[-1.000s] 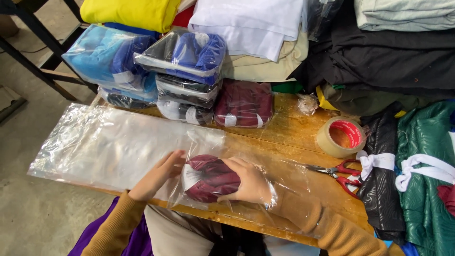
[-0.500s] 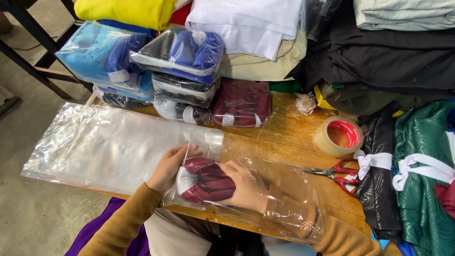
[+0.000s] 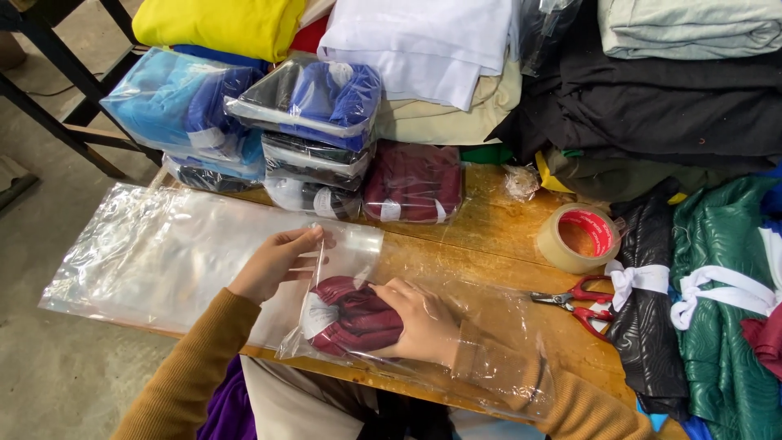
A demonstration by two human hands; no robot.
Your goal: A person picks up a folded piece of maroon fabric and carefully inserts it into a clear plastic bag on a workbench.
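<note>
Bagging a folded maroon cloth at a crowded wooden table

Reaching deep inside a clear plastic bag [image 3: 456, 346], the right hand [image 3: 419, 324] lies with its fingers curled over a folded maroon cloth [image 3: 354, 316]. The bag's film covers the wrist and forearm, so the whole hand works inside the sleeve, seemingly pressing the bundle toward the closed end so it sits snug. The cloth rests near the table's front edge, just above the person's lap.

The left hand [image 3: 273, 265] is outside the bag, pinching its closed end [image 3: 322, 244] between thumb and fingertips and lifting it slightly, likely to keep the film taut against the push.

Under both hands lies a flat stack of empty clear bags [image 3: 155, 257], spread to the left over the wooden table [image 3: 481, 232] and past its edge, within easy reach.

Further right lie red-handled scissors [image 3: 574, 297] and a roll of tan packing tape [image 3: 574, 236], near the work but apart from it.

Beyond, finished packets stand stacked: a bagged maroon cloth [image 3: 414, 183], and bagged blue and dark cloths [image 3: 314, 122]. Behind them are piles of loose folded fabric [image 3: 652, 90] in yellow, white, black and grey. Tied green and black bundles [image 3: 717, 277] lie far right.
</note>
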